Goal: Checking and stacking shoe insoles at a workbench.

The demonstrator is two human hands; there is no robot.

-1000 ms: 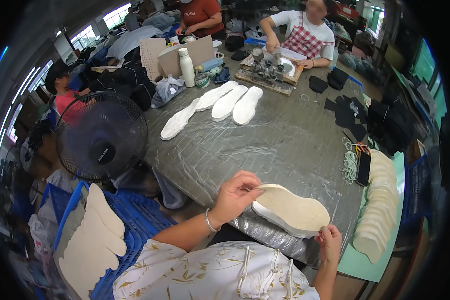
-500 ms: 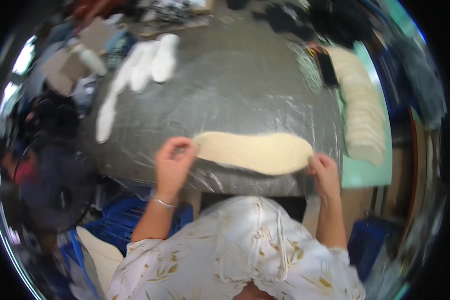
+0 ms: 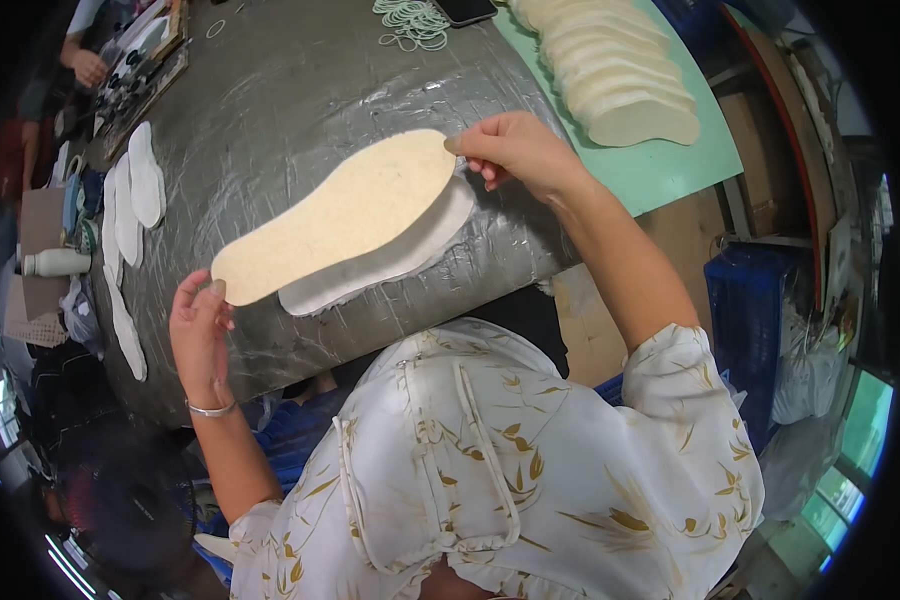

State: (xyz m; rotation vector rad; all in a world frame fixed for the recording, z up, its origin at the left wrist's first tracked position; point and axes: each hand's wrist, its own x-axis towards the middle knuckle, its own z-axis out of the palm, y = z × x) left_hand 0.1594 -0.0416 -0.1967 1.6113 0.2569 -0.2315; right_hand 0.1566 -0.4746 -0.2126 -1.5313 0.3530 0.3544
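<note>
Fingers of the left hand (image 3: 200, 325) are pinching one tip of a cream insole (image 3: 335, 215), thumb on top, while those of the right hand (image 3: 525, 155) are gripping its opposite, broader end. Both grips are sitting nearly closed on the thin edge. With that insole as the clock's centre, a white insole (image 3: 390, 268) is showing beneath it toward five o'clock, over the plastic-covered table (image 3: 310, 110). Four white insoles (image 3: 127, 212) are lying at nine, and overlapping cream insoles (image 3: 620, 75) are resting on a green sheet (image 3: 670, 180) at two. A blue bin (image 3: 745, 340) is standing between three and four, its contents not showing clearly. Toward nine, a white bottle (image 3: 58, 262) is lying near a clear plastic bag (image 3: 80, 315); what either is holding cannot be told.
</note>
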